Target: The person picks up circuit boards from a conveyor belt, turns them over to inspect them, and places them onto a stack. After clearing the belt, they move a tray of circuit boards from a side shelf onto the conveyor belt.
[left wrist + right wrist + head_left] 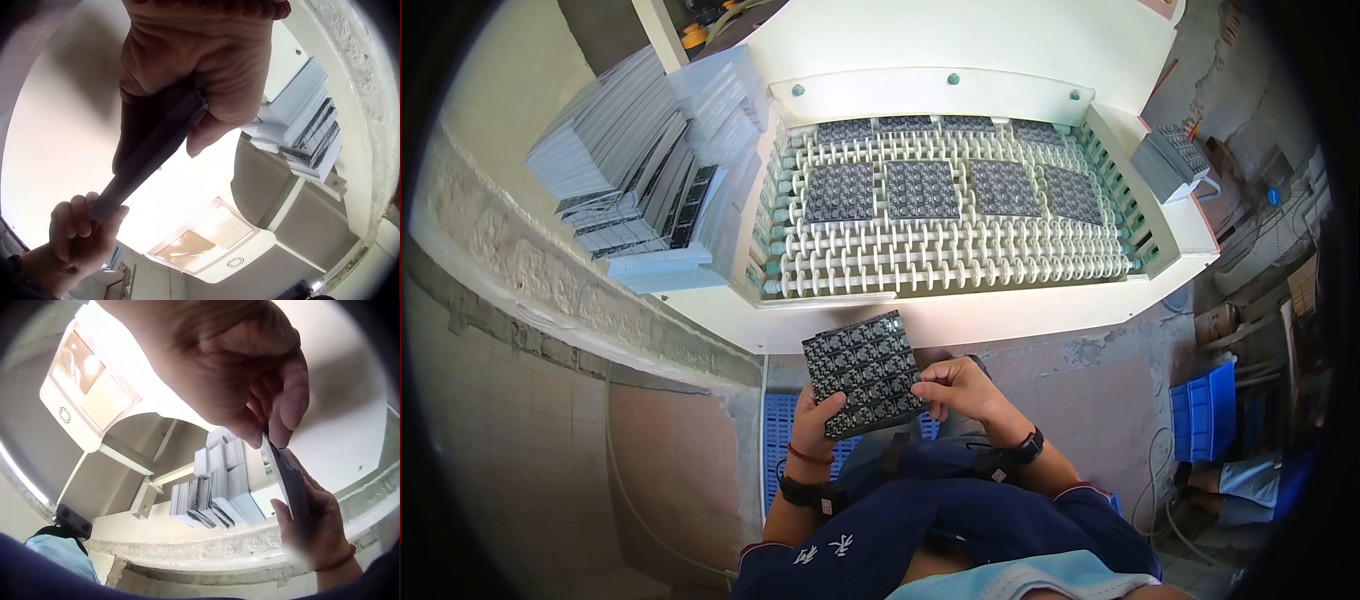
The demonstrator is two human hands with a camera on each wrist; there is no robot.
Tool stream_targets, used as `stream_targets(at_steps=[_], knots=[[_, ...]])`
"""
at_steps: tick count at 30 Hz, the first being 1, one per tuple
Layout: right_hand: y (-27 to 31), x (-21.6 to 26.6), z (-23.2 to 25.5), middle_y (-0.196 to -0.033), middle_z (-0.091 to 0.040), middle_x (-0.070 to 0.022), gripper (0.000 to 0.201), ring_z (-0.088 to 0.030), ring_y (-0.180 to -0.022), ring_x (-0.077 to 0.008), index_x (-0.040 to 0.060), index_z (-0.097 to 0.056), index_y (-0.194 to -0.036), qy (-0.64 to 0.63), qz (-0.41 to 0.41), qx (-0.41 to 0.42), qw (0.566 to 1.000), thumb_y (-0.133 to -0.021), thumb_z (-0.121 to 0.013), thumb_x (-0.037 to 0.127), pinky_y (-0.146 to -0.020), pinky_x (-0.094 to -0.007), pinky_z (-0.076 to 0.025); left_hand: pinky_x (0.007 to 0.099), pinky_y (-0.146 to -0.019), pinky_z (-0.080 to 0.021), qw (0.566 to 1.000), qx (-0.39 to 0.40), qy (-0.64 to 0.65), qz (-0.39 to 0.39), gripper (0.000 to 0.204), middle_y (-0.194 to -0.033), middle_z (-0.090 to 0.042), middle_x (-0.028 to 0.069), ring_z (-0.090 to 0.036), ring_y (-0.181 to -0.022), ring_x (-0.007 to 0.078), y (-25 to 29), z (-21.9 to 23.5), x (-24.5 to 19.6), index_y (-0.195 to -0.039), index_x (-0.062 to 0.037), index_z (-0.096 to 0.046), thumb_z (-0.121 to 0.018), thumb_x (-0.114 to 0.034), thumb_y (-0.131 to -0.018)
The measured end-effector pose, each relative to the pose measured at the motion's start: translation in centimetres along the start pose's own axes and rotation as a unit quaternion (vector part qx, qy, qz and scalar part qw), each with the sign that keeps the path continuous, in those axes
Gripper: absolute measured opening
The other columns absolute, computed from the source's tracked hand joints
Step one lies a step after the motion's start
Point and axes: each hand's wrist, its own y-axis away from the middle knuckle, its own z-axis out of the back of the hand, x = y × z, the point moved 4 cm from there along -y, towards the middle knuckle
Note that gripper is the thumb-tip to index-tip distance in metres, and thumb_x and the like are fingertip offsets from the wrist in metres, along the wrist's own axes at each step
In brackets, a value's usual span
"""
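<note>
A small stack of dark patterned boards [868, 375] is tilted in front of the body, seen edge-on as a thick slab [153, 153] in the left wrist view. My left hand [812, 420] grips its lower left side, thumb on the top face. At its right edge, my right hand [962, 388] pinches the boards between thumb and fingers; in the right wrist view the fingertips [281, 428] meet the stack's edge [287, 478]. How many boards each hand holds, I cannot tell.
Beyond the hands, a white machine [1000, 310] has rows of wheeled rollers [950, 268] carrying several dark boards [922, 190]. Tall board stacks [615, 140] stand at its left. A smaller stack [1170, 160] sits at its right; blue crates [1203, 410] are at far right.
</note>
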Motion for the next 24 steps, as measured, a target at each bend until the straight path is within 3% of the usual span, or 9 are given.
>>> stream_targets(at_steps=[11, 13, 14, 16, 17, 20, 24], knots=[[0.6, 0.4, 0.5, -0.058, -0.057, -0.0016, 0.014, -0.056, -0.048, -0.0073, 0.0003, -0.06, -0.075, -0.025, 0.024, -0.002, 0.999, -0.081, -0.062, 0.013, -0.043, -0.0191, -0.045, 0.0357, -0.082, -0.048, 0.999, -0.009, 0.032, -0.012, 0.04, -0.108, -0.056, 0.0183, -0.058, -0.094, 0.0251, 0.2, 0.3, -0.3, -0.114, 0.008, -0.044, -0.055, -0.006, -0.079], [0.6, 0.3, 2.3, -0.057, -0.057, -0.0018, 0.015, -0.055, -0.045, -0.0082, 0.0002, -0.058, -0.072, -0.045, 0.05, -0.046, 0.997, -0.081, -0.062, 0.012, -0.041, -0.02, -0.045, 0.0367, -0.084, -0.047, 0.996, 0.0, 0.087, 0.003, 0.041, -0.108, -0.055, 0.0198, -0.057, -0.096, 0.0272, 0.5, 0.8, -0.5, -0.115, 0.009, -0.043, -0.053, -0.007, -0.079], [0.5, 0.3, 2.5, -0.057, -0.057, -0.0018, 0.015, -0.055, -0.045, -0.0082, 0.0002, -0.058, -0.072, -0.04, 0.044, -0.029, 0.998, -0.081, -0.062, 0.012, -0.041, -0.02, -0.045, 0.0373, -0.083, -0.047, 0.995, 0.002, 0.1, 0.007, 0.04, -0.109, -0.055, 0.0207, -0.057, -0.096, 0.0283, 0.5, 1.3, -0.4, -0.115, 0.0099, -0.043, -0.05, -0.006, -0.079], [0.7, 0.6, 3.6, -0.056, -0.055, -0.0015, 0.011, -0.052, -0.039, -0.0095, 0.0003, -0.057, -0.072, -0.115, 0.063, -0.108, 0.986, -0.08, -0.061, 0.006, -0.037, -0.0208, -0.043, 0.0373, -0.083, -0.047, 0.995, -0.005, 0.099, -0.004, 0.039, -0.109, -0.055, 0.0205, -0.057, -0.096, 0.028, 0.6, 1.5, -0.6, -0.115, 0.01, -0.043, -0.049, -0.005, -0.079], [0.5, 0.7, 3.6, -0.056, -0.055, -0.0015, 0.011, -0.052, -0.039, -0.0095, 0.0003, -0.057, -0.072, -0.111, 0.058, -0.097, 0.987, -0.08, -0.061, 0.006, -0.037, -0.0208, -0.043, 0.0373, -0.083, -0.047, 0.995, 0.004, 0.096, -0.001, 0.038, -0.109, -0.055, 0.0203, -0.057, -0.096, 0.0277, 0.5, 1.4, -0.7, -0.114, 0.01, -0.044, -0.049, -0.004, -0.079], [0.1, 1.8, 4.6, -0.053, -0.054, -0.0036, 0.014, -0.052, -0.039, -0.0107, 0.0009, -0.057, -0.071, -0.181, 0.135, -0.155, 0.962, -0.081, -0.061, 0.01, -0.036, -0.0216, -0.043, 0.0384, -0.083, -0.047, 0.996, -0.021, 0.087, -0.012, 0.039, -0.107, -0.056, 0.0211, -0.058, -0.094, 0.0281, 0.7, 2.2, -1.0, -0.112, 0.011, -0.046, -0.051, -0.005, -0.077], [-2.6, 3.1, 5.7, -0.055, -0.055, -0.0039, 0.015, -0.05, -0.04, -0.0109, 0.0004, -0.056, -0.072, -0.142, 0.152, -0.201, 0.957, -0.082, -0.06, 0.011, -0.037, -0.0216, -0.041, 0.0363, -0.08, -0.049, 0.995, -0.035, 0.079, -0.047, 0.036, -0.105, -0.057, 0.019, -0.059, -0.092, 0.0261, 1.6, 2.5, -2.7, -0.112, 0.0086, -0.047, -0.054, -0.003, -0.079]])
